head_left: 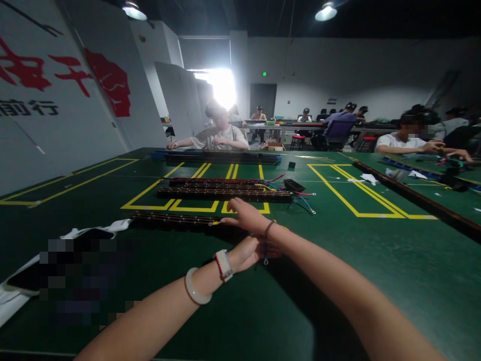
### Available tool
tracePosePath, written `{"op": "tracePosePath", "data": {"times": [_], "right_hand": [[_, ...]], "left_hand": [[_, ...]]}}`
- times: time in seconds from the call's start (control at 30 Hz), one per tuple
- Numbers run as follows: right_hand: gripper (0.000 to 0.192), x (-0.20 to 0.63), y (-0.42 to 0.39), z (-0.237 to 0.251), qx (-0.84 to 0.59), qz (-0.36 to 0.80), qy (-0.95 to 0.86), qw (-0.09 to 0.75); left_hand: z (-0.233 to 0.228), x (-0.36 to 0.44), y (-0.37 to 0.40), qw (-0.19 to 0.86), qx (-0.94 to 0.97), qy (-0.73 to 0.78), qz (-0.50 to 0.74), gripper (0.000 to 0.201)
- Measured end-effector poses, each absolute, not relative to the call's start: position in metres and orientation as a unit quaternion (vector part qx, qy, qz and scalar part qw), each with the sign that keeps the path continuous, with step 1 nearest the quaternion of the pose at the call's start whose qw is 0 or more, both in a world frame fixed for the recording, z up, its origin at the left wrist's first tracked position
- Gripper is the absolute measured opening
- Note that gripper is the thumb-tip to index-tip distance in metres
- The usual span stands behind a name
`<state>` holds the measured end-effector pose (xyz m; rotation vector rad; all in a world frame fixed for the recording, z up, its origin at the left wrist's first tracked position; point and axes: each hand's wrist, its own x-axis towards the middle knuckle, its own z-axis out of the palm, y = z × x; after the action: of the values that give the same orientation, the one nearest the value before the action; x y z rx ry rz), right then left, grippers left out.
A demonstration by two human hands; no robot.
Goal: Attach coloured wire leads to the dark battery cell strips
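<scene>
Strip (173, 219) at frame centre lies under the flat, open right hand (246, 214); left hand (250, 252) pinches a wire (265, 253); two strips (225, 190) wait behind.

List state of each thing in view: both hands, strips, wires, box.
left hand: low over the green table, fingers around a thin wire, closed on it.
right hand: palm down, resting on the end of the near strip.
near strip: flat, alone, close to the hands.
far strips: lying flat side by side inside the yellow markings.
coloured wires: loose, trailing off the far strips.
black box: lying flat beside the wires.
</scene>
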<state>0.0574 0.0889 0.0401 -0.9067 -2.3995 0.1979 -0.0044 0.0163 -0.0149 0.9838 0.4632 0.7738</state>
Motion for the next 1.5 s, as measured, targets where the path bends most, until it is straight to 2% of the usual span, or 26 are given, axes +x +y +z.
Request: {"op": "tracePosePath", "data": {"times": [0.13, 0.33, 0.5, 0.67, 0.9, 1.0, 1.1, 1.2, 1.4, 1.5], "right_hand": [[0.010, 0.092, 0.070, 0.045, -0.367, 0.117, -0.853, 0.351], [0.012, 0.163, 0.043, 0.017, -0.428, 0.177, -0.812, 0.354], [0.019, 0.195, 0.036, -0.007, -0.451, 0.278, -0.745, 0.406], [0.025, 0.200, 0.038, -0.008, -0.436, 0.380, -0.680, 0.451], [0.029, 0.200, 0.036, -0.003, -0.408, 0.449, -0.655, 0.451], [0.030, 0.200, 0.034, 0.001, -0.402, 0.469, -0.639, 0.459], [0.031, 0.200, 0.030, 0.005, -0.394, 0.481, -0.626, 0.471], [0.029, 0.198, 0.025, 0.010, -0.369, 0.521, -0.599, 0.483], [0.026, 0.193, 0.014, 0.019, -0.334, 0.563, -0.576, 0.490], [0.027, 0.191, 0.011, 0.022, -0.339, 0.552, -0.596, 0.475]], "left_hand": [[-0.014, -0.004, 0.016, 0.801, 0.436, 0.231, 0.340, 0.020], [-0.005, -0.001, 0.015, 0.826, 0.359, 0.271, 0.340, 0.013], [0.003, -0.003, 0.013, 0.816, 0.351, 0.335, 0.315, 0.016], [0.014, -0.016, 0.015, 0.712, 0.492, 0.433, 0.252, 0.021], [0.030, -0.032, 0.017, 0.484, 0.693, 0.524, 0.099, 0.029], [0.029, -0.033, 0.012, 0.415, 0.726, 0.537, 0.113, 0.026], [0.026, -0.034, 0.007, 0.355, 0.753, 0.521, 0.185, 0.025], [0.026, -0.035, 0.003, 0.318, 0.769, 0.506, 0.226, 0.025], [0.032, -0.042, 0.003, 0.257, 0.789, 0.512, 0.222, 0.032], [0.031, -0.052, 0.007, 0.304, 0.762, 0.527, 0.221, 0.037]]}}
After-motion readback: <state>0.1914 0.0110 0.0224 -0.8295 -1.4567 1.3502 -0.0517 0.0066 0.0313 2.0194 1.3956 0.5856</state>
